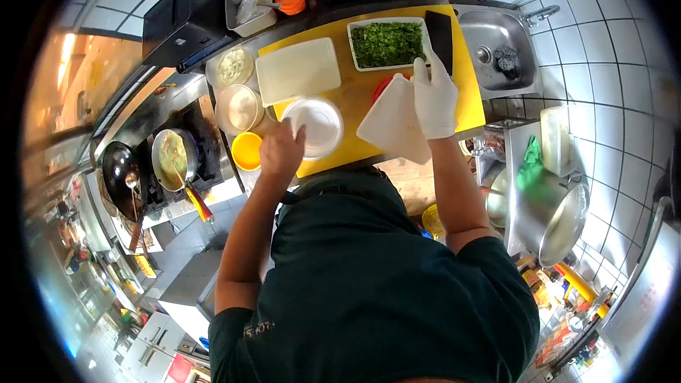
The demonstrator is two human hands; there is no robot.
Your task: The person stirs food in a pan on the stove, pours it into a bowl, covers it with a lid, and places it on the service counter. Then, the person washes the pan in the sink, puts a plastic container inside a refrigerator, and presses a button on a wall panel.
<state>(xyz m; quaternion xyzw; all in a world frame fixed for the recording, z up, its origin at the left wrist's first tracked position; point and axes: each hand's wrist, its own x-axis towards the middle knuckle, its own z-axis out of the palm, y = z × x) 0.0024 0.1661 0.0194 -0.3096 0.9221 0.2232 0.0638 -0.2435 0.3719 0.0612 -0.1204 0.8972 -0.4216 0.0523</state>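
My left hand (284,147), bare, has its fingers partly curled at the left rim of a white round bowl (320,126); I cannot tell whether it grips the rim. A white glove covers my right hand (435,96), which holds a tilted white flat lid or board (396,122) along its right side. Its fingertips reach the right edge of a white rectangular container (369,68) filled with chopped green herbs (387,42). Part of a red round thing (381,88) shows behind the white flat piece. A pale rectangular lid or tray (298,71) lies left of the herbs.
Everything stands on a yellow board (464,92). Small tubs (237,108) and an orange-yellow bowl (247,151) line its left side. A stove with a pan (174,159) and a wok (120,177) is further left. A steel sink (500,74) sits at the right.
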